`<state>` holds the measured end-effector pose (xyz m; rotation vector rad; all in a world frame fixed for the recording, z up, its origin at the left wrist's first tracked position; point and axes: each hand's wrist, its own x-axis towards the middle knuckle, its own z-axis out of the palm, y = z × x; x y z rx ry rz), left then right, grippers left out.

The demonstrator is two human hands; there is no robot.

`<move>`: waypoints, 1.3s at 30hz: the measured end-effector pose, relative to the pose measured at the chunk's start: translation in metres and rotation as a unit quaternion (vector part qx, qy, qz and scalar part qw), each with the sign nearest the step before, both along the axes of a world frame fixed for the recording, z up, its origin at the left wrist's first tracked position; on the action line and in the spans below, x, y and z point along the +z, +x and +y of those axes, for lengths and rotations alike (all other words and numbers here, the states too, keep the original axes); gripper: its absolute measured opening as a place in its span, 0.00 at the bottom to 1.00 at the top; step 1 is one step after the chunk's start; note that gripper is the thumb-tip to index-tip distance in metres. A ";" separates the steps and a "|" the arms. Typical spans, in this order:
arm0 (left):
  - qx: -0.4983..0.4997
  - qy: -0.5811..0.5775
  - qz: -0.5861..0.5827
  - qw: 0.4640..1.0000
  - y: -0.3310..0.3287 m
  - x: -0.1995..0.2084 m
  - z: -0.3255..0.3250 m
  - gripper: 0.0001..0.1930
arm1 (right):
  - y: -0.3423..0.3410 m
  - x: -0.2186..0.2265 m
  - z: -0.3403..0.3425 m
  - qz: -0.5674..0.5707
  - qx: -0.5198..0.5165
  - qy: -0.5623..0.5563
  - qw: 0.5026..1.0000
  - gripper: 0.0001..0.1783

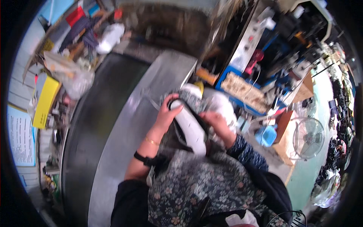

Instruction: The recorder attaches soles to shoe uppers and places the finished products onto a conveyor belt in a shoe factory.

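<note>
Over my lap I hold a shoe (189,126), its long white underside facing up and a black edge around it. My left hand (165,113) is closed around the far end, with the thumb lying on the white surface. At the right side, the fingers of my right hand (216,123) are closed on the black edge, partly hidden from view. The near end points toward my floral apron (196,185). Whitish, blurred material (221,108) lies just beyond my right hand.
A conveyor with a dark belt (102,98) and a metal side ledge (130,125) runs along my left. To the right are a blue tray (245,92) with pale material, a light-blue container (266,135), a cardboard box (286,130) and a standing fan (309,139).
</note>
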<state>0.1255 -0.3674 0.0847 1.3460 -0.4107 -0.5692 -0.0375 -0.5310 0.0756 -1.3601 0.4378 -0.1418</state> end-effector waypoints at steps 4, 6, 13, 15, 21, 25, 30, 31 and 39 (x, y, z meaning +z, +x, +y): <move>-0.033 0.023 0.002 0.999 -0.013 -0.018 0.005 0.24 | 0.010 -0.005 0.025 0.201 0.068 0.020 0.977 0.34; -0.024 0.004 -0.017 1.000 -0.011 -0.026 0.002 0.23 | 0.013 -0.006 0.035 0.177 0.074 -0.154 0.969 0.29; -0.048 0.063 -0.044 0.996 0.008 -0.039 -0.013 0.21 | 0.033 0.002 0.027 0.045 0.056 -0.711 0.700 0.21; -0.059 0.090 -0.102 0.989 0.008 -0.041 -0.015 0.21 | 0.021 0.003 0.019 0.098 0.082 -0.566 0.815 0.23; -0.071 0.016 0.057 0.996 0.009 -0.027 -0.014 0.23 | -0.017 -0.012 0.018 0.115 0.141 -0.199 0.963 0.38; 0.001 -0.021 0.124 0.992 -0.009 0.000 -0.007 0.27 | 0.009 -0.008 0.033 0.065 0.051 -0.187 0.979 0.37; -0.022 0.587 -0.240 0.773 -0.017 0.023 -0.001 0.27 | 0.032 0.016 0.063 0.130 0.066 -0.295 0.944 0.37; -0.035 0.561 -0.255 0.787 -0.013 0.024 0.002 0.28 | 0.033 0.018 0.066 0.128 0.070 -0.325 0.934 0.37; 0.014 0.313 -0.317 0.895 -0.049 -0.025 0.033 0.31 | 0.023 -0.015 0.067 0.028 0.010 -0.302 0.953 0.32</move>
